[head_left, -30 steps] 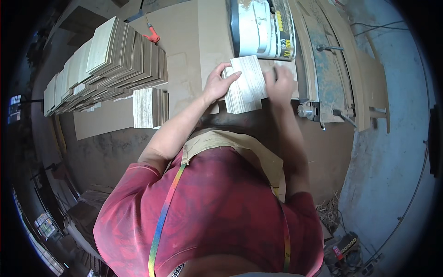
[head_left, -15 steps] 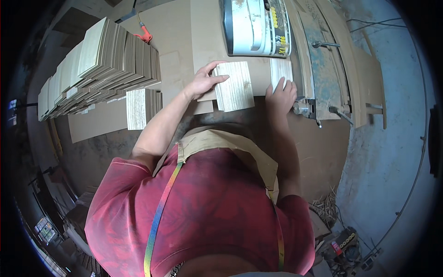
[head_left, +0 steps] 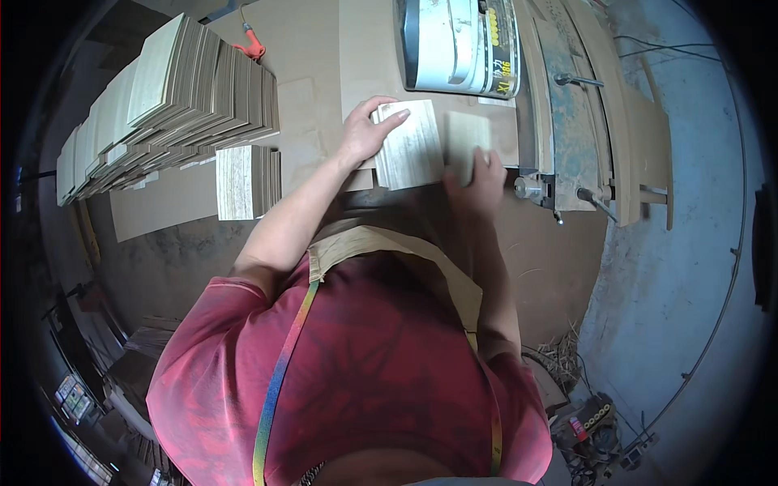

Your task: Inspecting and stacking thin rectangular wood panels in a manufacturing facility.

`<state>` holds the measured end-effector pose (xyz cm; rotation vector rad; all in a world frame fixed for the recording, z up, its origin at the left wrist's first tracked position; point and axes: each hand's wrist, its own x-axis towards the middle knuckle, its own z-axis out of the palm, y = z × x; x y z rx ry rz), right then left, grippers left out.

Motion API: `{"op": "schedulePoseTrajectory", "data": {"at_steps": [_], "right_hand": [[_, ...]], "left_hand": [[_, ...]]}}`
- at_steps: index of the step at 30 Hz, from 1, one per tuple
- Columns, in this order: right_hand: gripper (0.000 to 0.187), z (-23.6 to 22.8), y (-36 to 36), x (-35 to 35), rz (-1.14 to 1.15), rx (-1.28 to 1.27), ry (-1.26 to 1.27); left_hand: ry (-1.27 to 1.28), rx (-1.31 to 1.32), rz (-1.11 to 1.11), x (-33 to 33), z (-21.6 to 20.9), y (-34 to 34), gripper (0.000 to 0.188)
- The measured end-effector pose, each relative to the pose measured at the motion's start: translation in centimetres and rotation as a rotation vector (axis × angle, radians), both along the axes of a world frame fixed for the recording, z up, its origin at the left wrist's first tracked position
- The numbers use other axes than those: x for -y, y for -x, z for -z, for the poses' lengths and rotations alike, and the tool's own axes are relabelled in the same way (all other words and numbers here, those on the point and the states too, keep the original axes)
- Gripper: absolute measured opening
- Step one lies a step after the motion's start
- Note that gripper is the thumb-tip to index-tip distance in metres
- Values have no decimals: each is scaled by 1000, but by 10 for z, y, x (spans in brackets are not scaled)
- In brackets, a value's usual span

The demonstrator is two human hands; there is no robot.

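My left hand grips a small stack of pale wooden boards by its left side, the thumb lying on the top face. Just to the right, my right hand has its fingers closed on the lower end of a single thin wooden board. That board is blurred by motion and stands apart from the stack. A pale strip shows on the table at the foot of the white container.
A big leaning pile of boards fills the left, with a shorter board stack before it. A red-handled air gun lies behind. A white plastic container stands at the back; a blue metal-and-wood clamp bench borders the right.
My right hand has drawn a board from in front of the container toward me and left, near the stack. My left hand keeps its hold, with the stack slightly shifted.
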<state>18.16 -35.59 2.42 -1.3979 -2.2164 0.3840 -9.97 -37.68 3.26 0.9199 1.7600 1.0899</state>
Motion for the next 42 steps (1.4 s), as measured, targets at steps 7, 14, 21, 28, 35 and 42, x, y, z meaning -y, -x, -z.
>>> {"op": "schedulePoseTrajectory", "data": {"at_steps": [7,14,21,28,35,42], "right_hand": [[57,53,-6,-55,121,136,-269],[54,20,48,-83,-69,-221,-49],[71,7,8,0,44,9,-30],[53,53,-13,-67,137,127,-306],[61,20,63,-65,-75,-161,-138],[82,10,19,16,-13,-4,-68]], "left_hand": [[-26,357,76,11,1,27,48],[6,-15,-3,-6,16,1,55],[-32,117,49,-3,12,9,54],[-93,173,131,9,3,23,51],[0,19,-70,-7,14,4,47],[-94,1,-66,-4,13,0,48]]}}
